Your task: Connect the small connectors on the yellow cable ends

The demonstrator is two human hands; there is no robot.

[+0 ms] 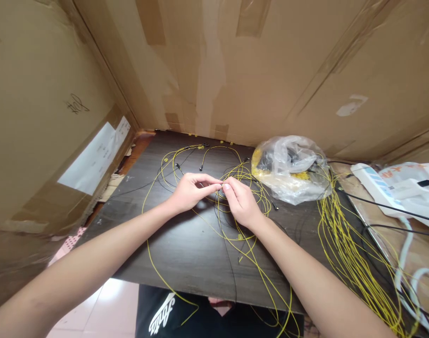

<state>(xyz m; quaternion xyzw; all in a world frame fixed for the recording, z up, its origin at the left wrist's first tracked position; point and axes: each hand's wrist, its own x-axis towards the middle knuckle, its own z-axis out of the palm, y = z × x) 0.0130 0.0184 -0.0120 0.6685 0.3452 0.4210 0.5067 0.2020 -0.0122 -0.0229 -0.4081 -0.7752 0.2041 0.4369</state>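
My left hand (194, 191) and my right hand (241, 201) meet over the middle of the dark table, thumbs and forefingers pinched together almost tip to tip. What sits between the fingertips is too small to make out; a thin wire seems to run there. Yellow wires (259, 188) lie in loose coils under and around both hands, some ending in small black connectors. One such black connector (201, 168) rests beyond my left hand, another black connector (275, 206) to the right of my right hand.
A clear plastic bag (292, 185) holding yellow and black items stands at the back right. Beside it a bundle of yellow wires (355, 263) hangs over the table's right side. A white power strip (376, 185) lies further right. Cardboard walls (207, 70) enclose the back and left.
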